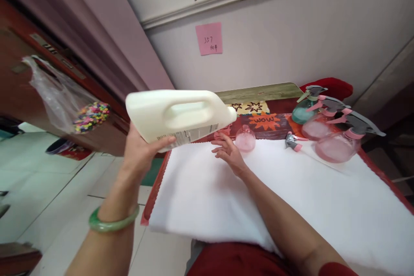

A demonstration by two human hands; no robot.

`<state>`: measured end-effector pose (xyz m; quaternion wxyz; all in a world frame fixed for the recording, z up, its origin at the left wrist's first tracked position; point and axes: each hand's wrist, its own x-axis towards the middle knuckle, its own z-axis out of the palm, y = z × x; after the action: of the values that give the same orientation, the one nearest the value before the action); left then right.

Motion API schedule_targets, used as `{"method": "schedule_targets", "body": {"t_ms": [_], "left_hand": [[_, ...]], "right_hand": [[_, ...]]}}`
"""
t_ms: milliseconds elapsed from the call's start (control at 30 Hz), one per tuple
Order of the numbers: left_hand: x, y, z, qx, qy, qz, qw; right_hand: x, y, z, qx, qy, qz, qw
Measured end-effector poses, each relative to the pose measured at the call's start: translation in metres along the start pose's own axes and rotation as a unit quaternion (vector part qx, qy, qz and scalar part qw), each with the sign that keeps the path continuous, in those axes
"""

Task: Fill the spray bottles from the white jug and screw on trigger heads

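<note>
Nearest, a soft white fuzzy cloth point(194, 194) covers much of the red-edged tabletop point(265, 121); any spill landing there would probably soak in, and its nap may leave a light bottle standing unsteadily. Above its left edge, the left hand point(142, 148) is clamped around the base end of a large cream-white plastic jug point(155, 112) held in the air on its side, neck pointing right. Because the grip is at the base, not through the moulded handle, a heavy jug could twist or dip suddenly. Whether its mouth is capped is unclear; if uncapped, it could dribble. The right hand point(229, 153) is empty, fingers loosely apart, just beside a small round transparent pink bottle point(246, 139) with an uncovered neck; a careless knuckle could tip it. Farther right, a grey-and-pink plastic spray head point(293, 142) lies loose near a rounded pink spray bottle point(338, 146), where a sweeping forearm might snag its tube.
</note>
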<state>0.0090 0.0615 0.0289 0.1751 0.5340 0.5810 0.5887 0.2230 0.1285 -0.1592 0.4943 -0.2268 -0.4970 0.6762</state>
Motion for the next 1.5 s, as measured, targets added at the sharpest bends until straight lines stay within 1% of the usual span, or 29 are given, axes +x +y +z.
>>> {"method": "schedule_targets", "body": {"t_ms": [67, 133, 200, 267, 333, 367, 400, 433, 467, 500, 533, 567, 633, 733, 800, 867, 1000, 1100, 1133, 1200, 1233, 1300, 1367, 1433, 1500], "left_hand": [[-0.031, -0.025, 0.0, -0.063, 0.006, -0.052, 0.997], [-0.061, -0.043, 0.006, -0.121, -0.012, -0.088, 0.989], [-0.085, -0.054, 0.014, -0.168, -0.021, -0.108, 0.98], [-0.101, -0.061, 0.021, -0.201, -0.042, -0.105, 0.973], [-0.112, -0.067, 0.025, -0.209, -0.091, -0.107, 0.968], [-0.115, -0.071, 0.025, -0.192, -0.118, -0.105, 0.969], [-0.118, -0.076, 0.024, -0.149, -0.14, -0.101, 0.974], [-0.121, -0.083, 0.022, -0.071, -0.16, -0.096, 0.98], [-0.124, -0.092, 0.02, 0.034, -0.172, -0.093, 0.98], [-0.128, -0.102, 0.017, 0.143, -0.177, -0.093, 0.969], [-0.131, -0.113, 0.014, 0.252, -0.179, -0.098, 0.946], [-0.134, -0.125, 0.012, 0.314, -0.178, -0.108, 0.926], [-0.139, -0.149, 0.008, 0.362, -0.178, -0.119, 0.908], [-0.138, -0.176, 0.005, 0.39, -0.178, -0.111, 0.896], [-0.134, -0.185, 0.005, 0.401, -0.178, -0.101, 0.893], [-0.131, -0.19, 0.006, 0.402, -0.174, -0.09, 0.894], [-0.129, -0.195, 0.002, 0.384, -0.144, -0.07, 0.909], [-0.127, -0.195, -0.008, 0.35, -0.088, -0.063, 0.93], [-0.125, -0.193, -0.011, 0.335, -0.066, -0.059, 0.938], [-0.118, -0.184, -0.014, 0.3, -0.027, -0.044, 0.952], [-0.114, -0.177, -0.013, 0.283, -0.013, -0.033, 0.958], [-0.103, -0.157, -0.004, 0.237, 0.01, 0.0, 0.971], [-0.091, -0.131, 0.01, 0.135, 0.032, 0.047, 0.989], [-0.08, -0.104, 0.025, 0.051, 0.041, 0.083, 0.994], [-0.07, -0.085, 0.036, 0.001, 0.031, 0.099, 0.995]], "right_hand": [[-0.003, -0.004, 0.009, 0.034, -0.014, -0.012, 0.999], [-0.007, -0.008, 0.02, 0.054, -0.004, -0.032, 0.998], [-0.011, -0.012, 0.03, 0.047, 0.034, -0.053, 0.997], [-0.014, -0.019, 0.036, 0.025, 0.083, -0.072, 0.994], [-0.015, -0.03, 0.036, 0.011, 0.125, -0.101, 0.987], [-0.015, -0.036, 0.035, 0.009, 0.14, -0.119, 0.983], [-0.016, -0.043, 0.032, 0.005, 0.151, -0.14, 0.979], [-0.016, -0.051, 0.028, -0.004, 0.158, -0.159, 0.975], [-0.017, -0.059, 0.023, -0.019, 0.165, -0.177, 0.97], [-0.019, -0.066, 0.018, -0.041, 0.174, -0.194, 0.965], [-0.021, -0.074, 0.013, -0.064, 0.185, -0.207, 0.958], [-0.023, -0.081, 0.008, -0.088, 0.198, -0.219, 0.951], [-0.029, -0.093, 0.001, -0.13, 0.219, -0.233, 0.939], [-0.038, -0.101, -0.002, -0.176, 0.233, -0.231, 0.928], [-0.042, -0.1, 0.001, -0.205, 0.239, -0.219, 0.924], [-0.043, -0.093, 0.008, -0.232, 0.239, -0.201, 0.921], [-0.038, -0.073, 0.023, -0.27, 0.212, -0.157, 0.926], [-0.029, -0.06, 0.032, -0.291, 0.181, -0.121, 0.932], [-0.026, -0.057, 0.034, -0.297, 0.166, -0.105, 0.935], [-0.02, -0.054, 0.035, -0.312, 0.154, -0.087, 0.933], [-0.018, -0.054, 0.034, -0.322, 0.148, -0.083, 0.932], [-0.018, -0.056, 0.03, -0.345, 0.127, -0.084, 0.926], [-0.023, -0.06, 0.023, -0.368, 0.097, -0.097, 0.92], [-0.035, -0.065, 0.009, -0.378, 0.085, -0.13, 0.912], [-0.048, -0.073, -0.015, -0.39, 0.103, -0.17, 0.899]]}}
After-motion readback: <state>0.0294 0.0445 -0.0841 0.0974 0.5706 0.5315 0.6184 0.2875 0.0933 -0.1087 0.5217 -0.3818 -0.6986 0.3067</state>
